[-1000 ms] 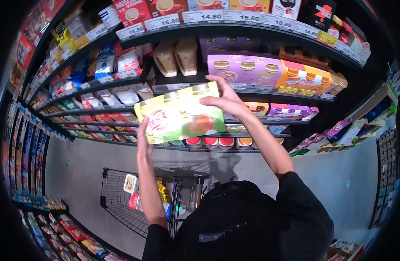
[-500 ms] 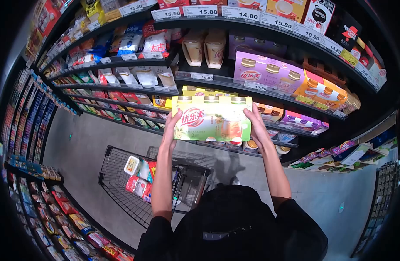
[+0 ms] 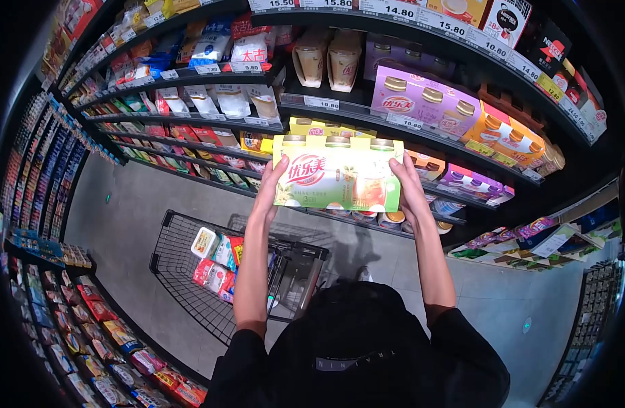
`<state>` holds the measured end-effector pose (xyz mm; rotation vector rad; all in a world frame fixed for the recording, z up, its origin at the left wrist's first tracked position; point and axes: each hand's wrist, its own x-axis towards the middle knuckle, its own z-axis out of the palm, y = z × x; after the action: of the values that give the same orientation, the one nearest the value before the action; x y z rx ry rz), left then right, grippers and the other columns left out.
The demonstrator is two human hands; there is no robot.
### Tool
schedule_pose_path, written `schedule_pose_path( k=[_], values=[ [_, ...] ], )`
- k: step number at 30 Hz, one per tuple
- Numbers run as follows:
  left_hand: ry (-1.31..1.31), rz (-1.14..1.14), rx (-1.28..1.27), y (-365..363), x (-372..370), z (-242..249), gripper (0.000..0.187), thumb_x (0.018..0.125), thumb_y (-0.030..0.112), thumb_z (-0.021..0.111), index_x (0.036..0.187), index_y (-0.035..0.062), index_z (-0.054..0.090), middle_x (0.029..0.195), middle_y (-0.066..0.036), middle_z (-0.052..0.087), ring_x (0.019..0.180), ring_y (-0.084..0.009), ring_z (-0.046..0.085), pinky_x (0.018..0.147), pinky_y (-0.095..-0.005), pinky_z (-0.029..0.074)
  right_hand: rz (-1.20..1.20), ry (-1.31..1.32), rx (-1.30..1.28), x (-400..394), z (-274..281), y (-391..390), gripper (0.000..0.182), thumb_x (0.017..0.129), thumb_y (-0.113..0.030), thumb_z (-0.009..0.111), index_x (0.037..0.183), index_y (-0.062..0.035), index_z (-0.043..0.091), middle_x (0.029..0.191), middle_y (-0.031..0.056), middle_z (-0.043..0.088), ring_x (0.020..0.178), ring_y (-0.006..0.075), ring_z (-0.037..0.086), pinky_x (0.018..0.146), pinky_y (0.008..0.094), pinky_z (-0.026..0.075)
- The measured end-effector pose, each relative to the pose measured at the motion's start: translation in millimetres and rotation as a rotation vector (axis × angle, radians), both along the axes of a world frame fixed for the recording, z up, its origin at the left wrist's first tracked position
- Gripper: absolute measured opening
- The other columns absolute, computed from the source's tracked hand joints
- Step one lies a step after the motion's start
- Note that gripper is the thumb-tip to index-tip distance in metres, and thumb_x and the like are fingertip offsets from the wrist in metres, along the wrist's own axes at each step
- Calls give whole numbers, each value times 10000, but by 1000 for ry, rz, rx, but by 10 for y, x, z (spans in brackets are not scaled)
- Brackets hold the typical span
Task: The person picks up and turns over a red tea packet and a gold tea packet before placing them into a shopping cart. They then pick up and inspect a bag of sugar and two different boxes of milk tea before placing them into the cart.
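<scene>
Between my two hands is a green and pale yellow multipack of milk tea cups point(image 3: 336, 178), its printed front turned up toward me and cup lids showing along the top edge. My left hand point(image 3: 269, 188) grips its left end, thumb on the front. The right end is held by my right hand point(image 3: 409, 183), also with the thumb in front. Most of the other fingers are hidden at the sides and behind. Just beyond the pack, a yellow multipack point(image 3: 331, 127) sits on a shelf. Purple milk tea multipacks point(image 3: 424, 102) stand on the shelf above it.
A black wire shopping cart point(image 3: 183, 285) stands on the floor at my left, holding several packaged goods point(image 3: 216, 275) and a white tub point(image 3: 205, 242). Shelves with price tags point(image 3: 322, 103) curve around in front. More stocked shelves point(image 3: 74, 340) line the left side.
Held in both hands, the green multipack has shifted slightly up and to the right in view, with a slight tilt. The shelves and cart have moved a little in view.
</scene>
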<state>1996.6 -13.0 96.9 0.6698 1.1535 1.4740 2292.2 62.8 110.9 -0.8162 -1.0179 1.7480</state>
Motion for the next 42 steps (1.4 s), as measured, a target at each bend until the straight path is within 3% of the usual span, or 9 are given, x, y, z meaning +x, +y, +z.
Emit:
schedule_pose_path(
  k=[5,20,21,27,31,33,36,40,42],
  values=[
    [-3,-6,3,-10,-40,-68,591,985,496,503,1323,13,457,1246,-96,571,1131,-157,559,988,-325,433,19,39,-4,26,11,-63,693,951,-274,626,1503,-62,265,1469,107,399,1326,207,428,1078,323,367],
    [17,19,41,-94,-28,-128,603,983,505,505,1309,-1,463,1241,-91,534,1155,-150,512,1006,-324,396,46,43,22,48,72,-157,646,962,-258,604,1490,-67,284,1396,118,478,1257,203,502,1003,321,446],
    [62,-8,39,-66,-100,-231,681,981,525,491,1441,34,385,1361,-119,544,1214,-186,554,1027,-336,432,45,46,5,58,63,-166,639,963,-258,602,1485,-62,289,1388,120,485,1255,201,502,1004,322,445],
    [21,-3,70,-109,-122,-301,804,949,651,420,1471,43,358,1411,-125,510,1252,-205,531,1045,-351,411,37,17,-18,31,106,-240,610,968,-272,587,1465,-47,314,1369,121,504,1233,194,519,1006,318,439],
    [8,-32,27,-217,-90,-42,827,948,686,357,1465,41,374,1414,-124,511,1254,-205,531,1042,-352,411,8,4,-36,-27,140,-291,596,967,-282,587,1447,-37,332,1362,122,509,1223,197,528,1008,322,443],
    [3,-86,48,-243,-126,-10,851,969,676,303,1474,-7,333,1489,-155,401,1354,-229,400,1104,-361,309,15,13,-25,-60,134,-312,593,966,-285,587,1442,-34,338,1359,122,511,1222,198,529,1007,325,446],
    [-26,-135,104,-311,-165,101,828,977,662,304,1465,-5,352,1493,-152,399,1347,-225,406,1099,-360,315,31,24,-31,-106,87,-312,587,964,-288,590,1438,-40,346,1351,124,515,1219,203,533,1004,332,453],
    [-97,-127,122,-317,-253,19,770,995,617,333,1442,-8,374,1433,-131,455,1300,-212,442,1088,-351,320,2,6,-30,-184,65,-346,561,955,-298,586,1414,-50,379,1336,125,529,1207,215,547,1010,350,455],
    [9,1,149,-278,-301,-187,697,992,586,392,1363,-4,419,1294,-102,517,1198,-190,488,1047,-337,347,-2,-9,-11,-196,62,-351,538,948,-316,582,1389,-57,413,1327,125,541,1196,223,558,1019,363,452]
  ],
)
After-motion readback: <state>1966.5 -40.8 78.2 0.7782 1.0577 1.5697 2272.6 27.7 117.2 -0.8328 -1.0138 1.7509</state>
